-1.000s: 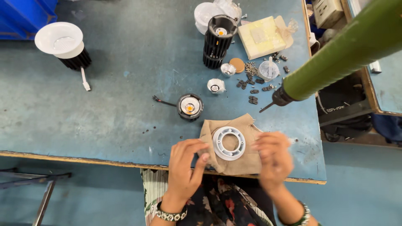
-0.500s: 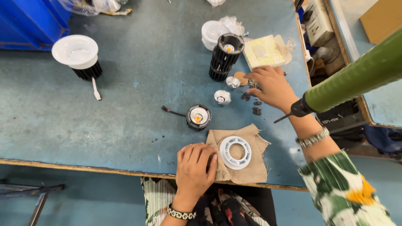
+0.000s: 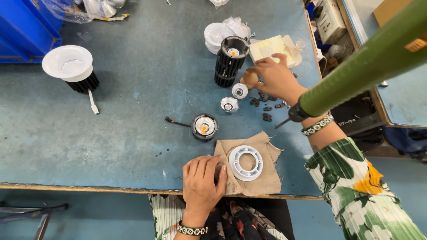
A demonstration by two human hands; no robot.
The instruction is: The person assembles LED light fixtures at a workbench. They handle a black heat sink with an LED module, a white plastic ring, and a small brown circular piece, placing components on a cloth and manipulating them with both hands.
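My left hand [image 3: 203, 178] rests flat on the near edge of a brown cloth [image 3: 262, 180], fingers together. A white plastic ring [image 3: 245, 162] lies on that cloth. My right hand [image 3: 275, 78] reaches to the far side of the table, its fingers closed on a small round tan part [image 3: 249, 79] next to a black finned lamp housing [image 3: 230, 60]. Just in front of that hand lie two small white lens cups [image 3: 239, 90] [image 3: 229, 105] and several small black clips [image 3: 267, 108]. A black lamp module with an orange centre [image 3: 204, 126] sits between cloth and cups.
A green powered screwdriver [image 3: 356, 66] hangs over the table's right side, its tip near my right wrist. A white downlight [image 3: 71, 66] stands far left, a blue bin [image 3: 22, 31] in the corner. Bagged white parts [image 3: 220, 31] and a pale pad [image 3: 271, 46] lie at the back.
My right hand left the cloth and ring and reached out to the far parts, closing on the tan part. My left hand stayed on the cloth. The camera moved in closer.
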